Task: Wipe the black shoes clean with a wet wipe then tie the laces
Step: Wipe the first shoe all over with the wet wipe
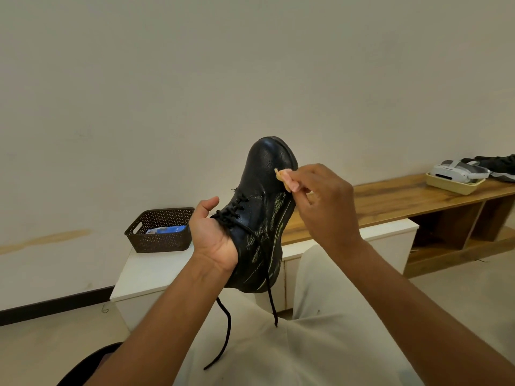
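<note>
Wiping is the step in hand: your right hand (320,203) pinches a small folded wipe (287,181), pinkish in this light, between thumb and fingertips and holds it against the side of the black shoe (260,215), just below the toe cap. Your left hand (213,232) is slid into the shoe's opening, thumb out above the eyelets; the other fingers are hidden inside, so I cannot tell how they lie. Keep that inner hand braced so the leather does not give way under the wipe, and work in short strokes from your fingertips down toward the heel, where pale streaks show. Refold the wipe if it loads up.

Counted: one shoe in your hands, with two lace ends (223,332) hanging loose below your left wrist, untied. One wipe. One dark basket (160,231) beyond your left thumb. A dark shape (498,165) far past your right knuckles may be the second shoe.
</note>
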Demonstrator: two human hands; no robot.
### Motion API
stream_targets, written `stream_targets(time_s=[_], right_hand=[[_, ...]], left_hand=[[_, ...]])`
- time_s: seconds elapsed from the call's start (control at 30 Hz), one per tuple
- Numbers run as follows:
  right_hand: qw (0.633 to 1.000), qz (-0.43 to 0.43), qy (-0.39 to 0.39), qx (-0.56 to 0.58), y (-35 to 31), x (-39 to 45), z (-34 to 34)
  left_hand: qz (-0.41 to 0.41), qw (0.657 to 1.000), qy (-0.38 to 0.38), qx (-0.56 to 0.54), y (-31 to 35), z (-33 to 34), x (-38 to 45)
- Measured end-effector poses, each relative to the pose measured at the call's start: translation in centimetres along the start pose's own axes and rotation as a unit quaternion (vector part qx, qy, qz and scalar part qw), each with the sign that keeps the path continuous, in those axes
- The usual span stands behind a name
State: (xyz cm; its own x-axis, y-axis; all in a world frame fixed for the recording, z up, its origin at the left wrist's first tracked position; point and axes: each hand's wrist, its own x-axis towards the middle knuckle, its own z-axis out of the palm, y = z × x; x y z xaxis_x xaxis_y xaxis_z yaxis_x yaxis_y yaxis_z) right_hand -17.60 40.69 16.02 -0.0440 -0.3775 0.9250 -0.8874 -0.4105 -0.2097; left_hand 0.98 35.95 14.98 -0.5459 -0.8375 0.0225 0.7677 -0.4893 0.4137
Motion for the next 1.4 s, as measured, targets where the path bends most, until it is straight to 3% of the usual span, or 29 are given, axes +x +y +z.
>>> stream_targets(time_s=[0.2, 0.5, 0.77, 1.03, 1.27, 1.4], right_hand=[[0.997, -0.05, -0.061, 0.023, -1.8, -4.7, 1.5], [1.0, 0.0, -0.002, -0.002, -0.2, -0.1, 1.3], [0.994, -0.061, -0.077, 0.041, -2.9, -5.7, 1.4], [0.999, -0.008, -0.031, 0.008, -1.5, -0.9, 1.4], [0.995, -0.038, -0.08, 0.033, -3.2, -6.3, 1.7], [0.995, -0.049, -0.083, 0.026, -1.9, -4.6, 1.6]], left_hand=[[0.012, 1.0, 0.011, -0.007, 0.5, -0.4, 0.0], [0.018, 0.999, 0.032, -0.016, 0.0, -0.5, 0.1], [0.005, 0.999, 0.032, 0.008, -0.4, 0.1, -0.3], [0.019, 1.0, 0.022, -0.01, -0.3, 0.5, -0.5], [0.026, 0.999, 0.04, -0.017, -0.3, 0.2, -0.5], [0.022, 0.998, 0.051, -0.001, -0.5, 0.0, -0.5]])
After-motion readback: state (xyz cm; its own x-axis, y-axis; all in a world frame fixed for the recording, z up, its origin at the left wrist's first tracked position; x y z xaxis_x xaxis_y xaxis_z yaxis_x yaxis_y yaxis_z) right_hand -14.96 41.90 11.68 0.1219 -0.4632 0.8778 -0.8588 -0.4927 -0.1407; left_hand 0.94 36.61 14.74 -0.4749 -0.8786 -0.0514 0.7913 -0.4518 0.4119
